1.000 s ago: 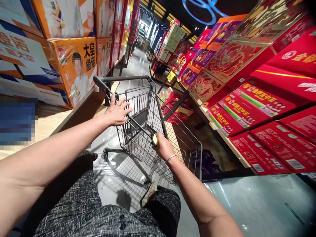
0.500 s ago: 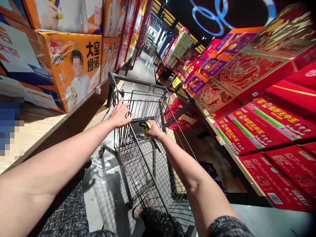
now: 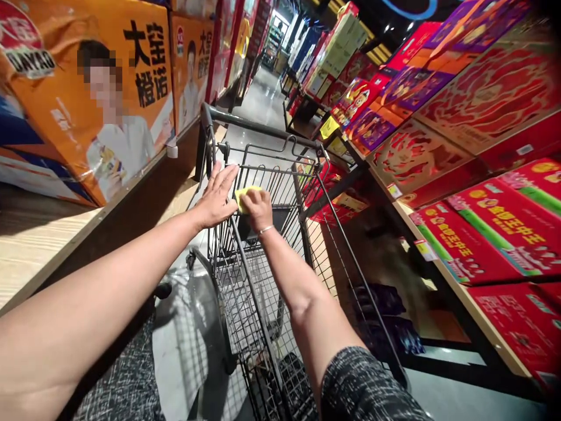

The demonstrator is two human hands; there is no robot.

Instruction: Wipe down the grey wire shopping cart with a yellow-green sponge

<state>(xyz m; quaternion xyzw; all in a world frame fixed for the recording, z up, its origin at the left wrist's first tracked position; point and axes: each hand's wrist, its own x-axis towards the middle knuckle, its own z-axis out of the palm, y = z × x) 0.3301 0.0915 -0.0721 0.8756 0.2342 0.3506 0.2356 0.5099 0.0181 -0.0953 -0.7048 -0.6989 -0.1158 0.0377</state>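
A dark wire shopping cart (image 3: 280,275) stands in a shop aisle in front of me, handle (image 3: 254,126) at the far end. My left hand (image 3: 217,199) lies flat with fingers stretched out on the cart's upper rim near the handle. My right hand (image 3: 258,209) is closed on a yellow cloth (image 3: 246,194), pressing it on the same rim right beside my left fingers. A thin bracelet circles my right wrist.
Orange printed cartons (image 3: 100,99) sit on a wooden shelf (image 3: 30,245) at left. Red and purple gift boxes (image 3: 460,175) fill slanted shelves at right. The glossy aisle floor (image 3: 258,99) runs ahead between them.
My right hand has slid the yellow cloth along the cart's rim, up towards my left hand. The view has moved closer to the cart and the left shelf.
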